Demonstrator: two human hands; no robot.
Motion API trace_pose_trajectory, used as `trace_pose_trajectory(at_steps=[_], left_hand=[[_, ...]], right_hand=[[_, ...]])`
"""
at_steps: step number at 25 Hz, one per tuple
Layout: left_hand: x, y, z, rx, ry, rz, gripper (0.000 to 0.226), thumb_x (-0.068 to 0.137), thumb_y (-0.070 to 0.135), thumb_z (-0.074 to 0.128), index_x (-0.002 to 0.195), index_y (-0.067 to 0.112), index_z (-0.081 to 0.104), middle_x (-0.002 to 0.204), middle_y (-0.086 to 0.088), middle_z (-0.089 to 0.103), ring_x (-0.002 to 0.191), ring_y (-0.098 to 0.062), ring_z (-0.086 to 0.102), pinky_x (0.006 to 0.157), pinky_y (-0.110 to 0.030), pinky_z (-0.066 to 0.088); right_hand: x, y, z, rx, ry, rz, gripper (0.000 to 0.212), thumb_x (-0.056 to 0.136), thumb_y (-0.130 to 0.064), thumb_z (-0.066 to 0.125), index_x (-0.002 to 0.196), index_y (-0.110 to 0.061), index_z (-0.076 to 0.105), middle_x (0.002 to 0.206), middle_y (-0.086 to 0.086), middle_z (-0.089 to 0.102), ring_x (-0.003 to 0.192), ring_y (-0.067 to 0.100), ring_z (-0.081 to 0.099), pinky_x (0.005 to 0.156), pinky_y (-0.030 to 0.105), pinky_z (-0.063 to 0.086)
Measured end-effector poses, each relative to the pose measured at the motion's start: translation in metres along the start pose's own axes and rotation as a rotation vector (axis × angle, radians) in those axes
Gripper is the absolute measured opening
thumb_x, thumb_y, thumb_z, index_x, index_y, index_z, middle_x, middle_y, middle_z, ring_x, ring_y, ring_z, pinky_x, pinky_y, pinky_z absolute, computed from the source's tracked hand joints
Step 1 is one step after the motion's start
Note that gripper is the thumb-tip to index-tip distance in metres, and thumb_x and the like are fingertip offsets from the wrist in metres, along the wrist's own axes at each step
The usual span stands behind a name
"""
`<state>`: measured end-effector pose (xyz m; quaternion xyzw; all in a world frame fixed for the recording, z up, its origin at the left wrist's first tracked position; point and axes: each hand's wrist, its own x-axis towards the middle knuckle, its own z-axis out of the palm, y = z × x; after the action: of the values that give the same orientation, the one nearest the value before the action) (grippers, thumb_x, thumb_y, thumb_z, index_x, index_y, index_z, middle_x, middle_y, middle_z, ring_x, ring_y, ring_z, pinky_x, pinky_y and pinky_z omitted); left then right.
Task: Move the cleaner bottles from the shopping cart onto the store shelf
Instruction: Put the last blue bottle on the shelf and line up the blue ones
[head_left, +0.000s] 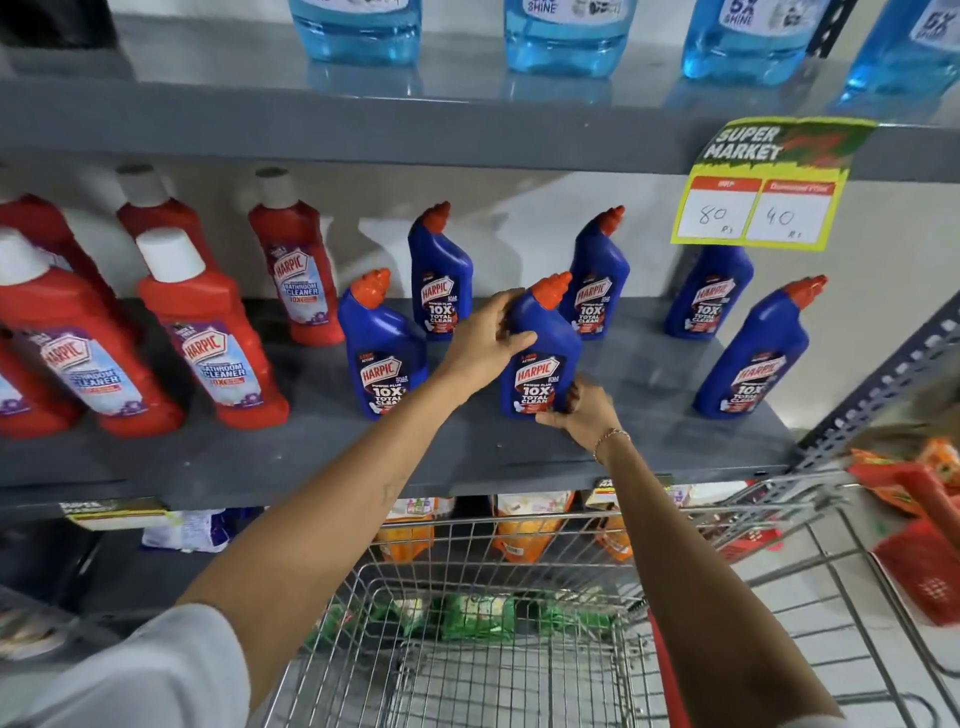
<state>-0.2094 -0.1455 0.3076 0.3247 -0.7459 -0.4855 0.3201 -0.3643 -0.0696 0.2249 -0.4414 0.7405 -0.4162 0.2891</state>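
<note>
Gripping "HARPIC" bottle (540, 353), both hands.

The blue bottle (540, 348) on the grey shelf (467, 447) is glossy smooth plastic with a shiny printed label and an orange-red plastic cap, and the red bottles (208, 338) to its left share that gloss under matt white caps. The shelf board looks like painted metal, dull and slightly scuffed, while the price card (769, 182) above and to the right of the blue bottle is glossy paper. Below it, the shopping cart (467, 649) is bare shiny metal wire
</note>
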Motion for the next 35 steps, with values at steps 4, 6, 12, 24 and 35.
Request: trace_pose_trajectory(at_steps=[4,6,12,24,35], left_hand=[[-0.054,-0.024,-0.013,-0.009,0.233,0.033,0.035,0.085,0.017,0.063,0.119,0.009,0.056,0.110,-0.005,0.069,0.098,-0.005,0.066,0.089,-0.014,0.049],[-0.087,-0.046,-0.025,-0.030,0.508,0.040,0.016,0.092,0.017,0.053,0.101,0.008,0.062,0.085,-0.007,0.070,0.076,0.001,0.066,0.075,-0.014,0.051],[-0.083,-0.098,-0.065,-0.016,0.573,-0.187,0.067,0.070,0.005,0.075,0.125,0.002,0.037,0.122,-0.011,0.051,0.109,-0.016,0.054,0.094,-0.030,0.046],[-0.065,-0.106,-0.072,0.217,0.368,-0.329,0.055,0.077,0.013,0.071,0.123,0.009,0.042,0.123,-0.011,0.061,0.114,-0.027,0.057,0.091,-0.030,0.039],[-0.047,-0.095,-0.023,0.235,0.307,-0.314,0.050,0.078,0.014,0.070,0.120,0.009,0.041,0.120,-0.011,0.062,0.111,-0.027,0.058,0.088,-0.033,0.043]], right_hand=[[0.002,0.002,-0.008,0.076,-0.049,0.008,0.077,0.062,0.005,0.079,0.129,-0.005,0.043,0.122,0.008,0.060,0.111,0.017,0.056,0.102,0.037,0.044],[0.003,0.002,-0.011,0.148,-0.073,0.041,0.079,0.062,0.011,0.077,0.130,-0.004,0.040,0.122,0.010,0.059,0.115,0.021,0.054,0.104,0.044,0.044],[0.007,-0.002,0.003,0.145,-0.028,0.020,0.075,0.059,0.008,0.081,0.121,-0.013,0.046,0.110,0.004,0.061,0.106,0.024,0.060,0.098,0.047,0.048],[0.012,0.000,-0.011,0.126,-0.043,0.041,0.069,0.061,0.008,0.079,0.122,-0.009,0.050,0.120,0.013,0.064,0.105,0.022,0.060,0.097,0.043,0.049],[0.009,0.027,-0.068,0.195,-0.018,0.077,0.068,0.066,0.019,0.070,0.126,0.000,0.046,0.116,0.012,0.060,0.104,0.020,0.055,0.069,0.015,0.055]])
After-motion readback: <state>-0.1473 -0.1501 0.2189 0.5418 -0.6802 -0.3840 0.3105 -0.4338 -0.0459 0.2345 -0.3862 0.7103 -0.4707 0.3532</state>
